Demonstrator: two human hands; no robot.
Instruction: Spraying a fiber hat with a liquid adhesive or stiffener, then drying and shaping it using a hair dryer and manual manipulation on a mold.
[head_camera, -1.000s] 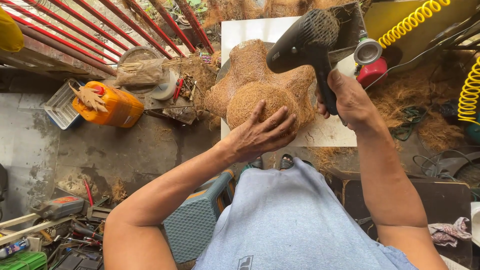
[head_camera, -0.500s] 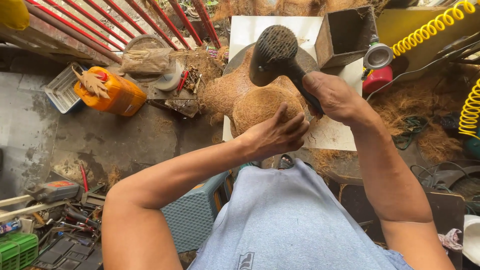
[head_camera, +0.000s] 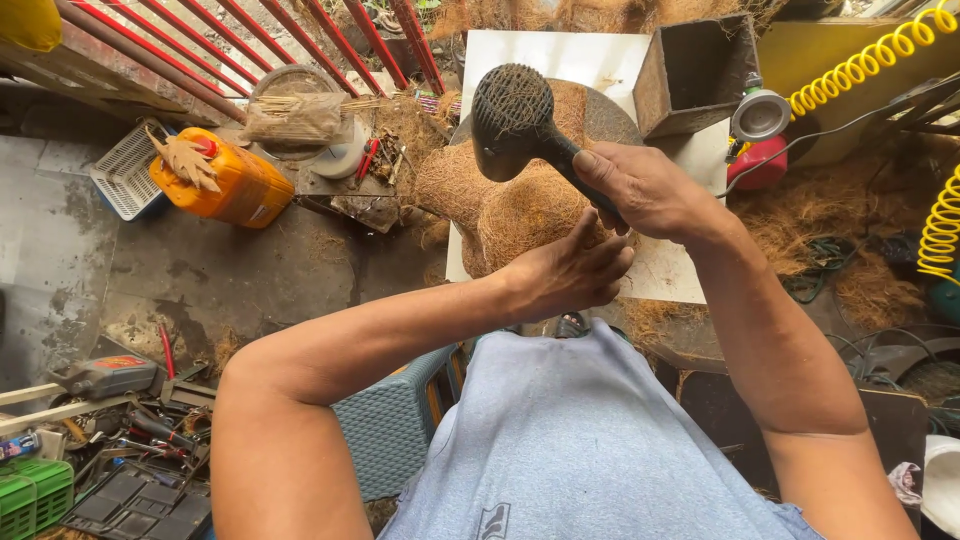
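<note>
Nearest the body, the left hand (head_camera: 565, 272) lies with fingers spread flat against the near side of the coir form (head_camera: 525, 205), a rounded, bulbous shape covered in brown coconut fibre. The form stands on a white board (head_camera: 660, 268), and everything here is placed from that form.

Just above and to the right of it, the right hand (head_camera: 640, 188) is wrapped tight around the handle of a black hair dryer (head_camera: 515, 110). The dryer's body hangs over the top of the form, and its rear grille, clogged with fibre, faces the camera.

The form looks light for its bulk, with a rough, springy surface that gives grip but sheds loose strands. It probably dents or frays under a hard pinch, so a broad palm on its rounded flank, as the left hand has it, seems the safest hold. The dryer is rigid and smooth, best held at the handle.

Beyond the form, on the far end of the board, stands an open rusty metal box (head_camera: 695, 70). Well to the left of the form, on the floor, lies an orange jerrycan (head_camera: 225, 185); to the far right hangs a yellow coiled hose (head_camera: 940, 225).
</note>
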